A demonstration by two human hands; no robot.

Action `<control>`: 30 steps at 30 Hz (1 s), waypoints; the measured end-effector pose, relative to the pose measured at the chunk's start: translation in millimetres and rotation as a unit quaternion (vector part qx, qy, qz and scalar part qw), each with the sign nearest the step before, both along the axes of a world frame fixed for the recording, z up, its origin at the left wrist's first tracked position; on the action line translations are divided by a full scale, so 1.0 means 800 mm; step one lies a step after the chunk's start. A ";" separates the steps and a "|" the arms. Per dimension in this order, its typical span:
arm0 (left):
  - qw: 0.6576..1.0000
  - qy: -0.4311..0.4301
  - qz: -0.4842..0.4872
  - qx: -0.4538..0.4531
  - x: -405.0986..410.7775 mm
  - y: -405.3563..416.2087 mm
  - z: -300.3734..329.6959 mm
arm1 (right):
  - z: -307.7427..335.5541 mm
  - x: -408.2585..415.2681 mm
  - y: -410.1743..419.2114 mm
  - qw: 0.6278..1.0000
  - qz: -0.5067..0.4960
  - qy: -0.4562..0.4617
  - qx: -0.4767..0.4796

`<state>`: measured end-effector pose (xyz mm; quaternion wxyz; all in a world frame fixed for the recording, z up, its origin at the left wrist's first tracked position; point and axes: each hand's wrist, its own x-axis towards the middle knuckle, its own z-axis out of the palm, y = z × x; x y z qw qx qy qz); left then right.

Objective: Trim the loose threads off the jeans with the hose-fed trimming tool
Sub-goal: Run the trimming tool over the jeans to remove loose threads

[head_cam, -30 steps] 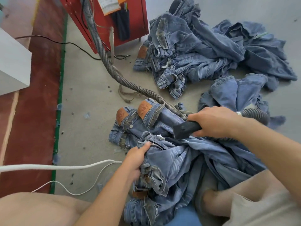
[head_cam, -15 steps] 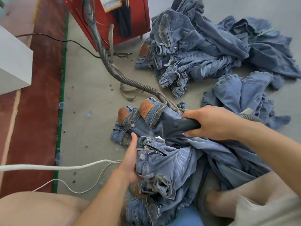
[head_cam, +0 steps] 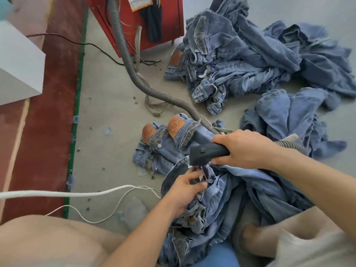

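A pair of blue jeans (head_cam: 240, 191) lies bunched on the floor between my legs. My left hand (head_cam: 185, 189) pinches a fold of the denim near the waistband and zipper. My right hand (head_cam: 244, 149) grips the dark grey trimming tool (head_cam: 204, 154), whose head points left and sits just above the held fold. A grey ribbed hose (head_cam: 134, 74) runs from the tool across the floor up to a red machine (head_cam: 142, 22).
Folded jeans with tan leather patches (head_cam: 159, 139) lie just beyond the tool. A large heap of jeans (head_cam: 250, 54) fills the upper right, another pair (head_cam: 285, 116) at right. White cords (head_cam: 77, 193) cross the floor at left. A white box (head_cam: 17, 62) stands at far left.
My left hand has shifted from the side of the waistband to pinching a fold near the zipper. The tool head has come down closer to that fold.
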<state>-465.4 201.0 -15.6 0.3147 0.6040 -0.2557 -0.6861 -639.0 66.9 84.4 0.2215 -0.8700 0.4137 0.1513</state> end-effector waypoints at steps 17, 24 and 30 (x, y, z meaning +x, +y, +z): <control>0.967 0.108 -0.045 0.228 0.017 -0.012 0.004 | 0.023 -0.013 -0.028 0.995 -0.002 -0.056 -0.085; 0.964 0.099 0.162 0.187 0.042 -0.028 0.006 | 0.028 -0.043 -0.045 0.985 0.055 -0.041 -0.160; 0.903 0.281 0.325 0.003 0.069 -0.050 0.046 | 0.019 -0.064 -0.038 0.996 0.022 -0.038 -0.078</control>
